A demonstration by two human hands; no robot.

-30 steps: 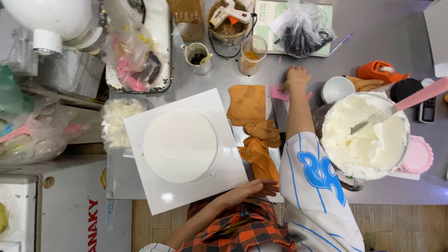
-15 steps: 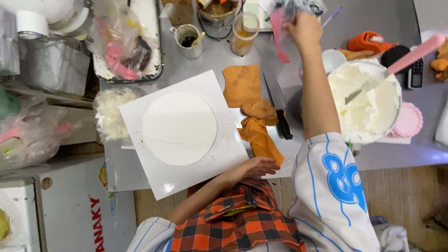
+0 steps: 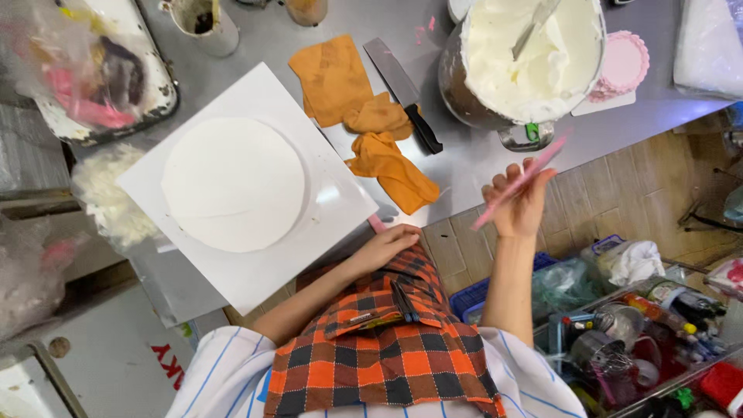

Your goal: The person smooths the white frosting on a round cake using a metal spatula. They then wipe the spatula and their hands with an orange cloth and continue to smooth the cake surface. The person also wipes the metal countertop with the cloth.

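Steel counter [image 3: 480,147] fills your view from above, and the white square board [image 3: 325,224] carrying the round white cake [image 3: 232,184] is your landmark: it lies tilted, its near corner jutting past the counter's edge toward you. Your left hand [image 3: 383,248] rests loosely open at that corner, holding nothing, on or just beside the board; I cannot tell which. Right of the board and off the counter, your right hand [image 3: 517,205] is closed around a thin pink scraper [image 3: 520,182], raised in the air. A nudge from either arm could tip the overhanging board. Just right of the board lie crumpled orange cloths [image 3: 387,147] and a black-handled knife [image 3: 402,93], blade pointing away; reaching for the bowl of white cream [image 3: 534,54] beyond them, your sleeve could snag either one.
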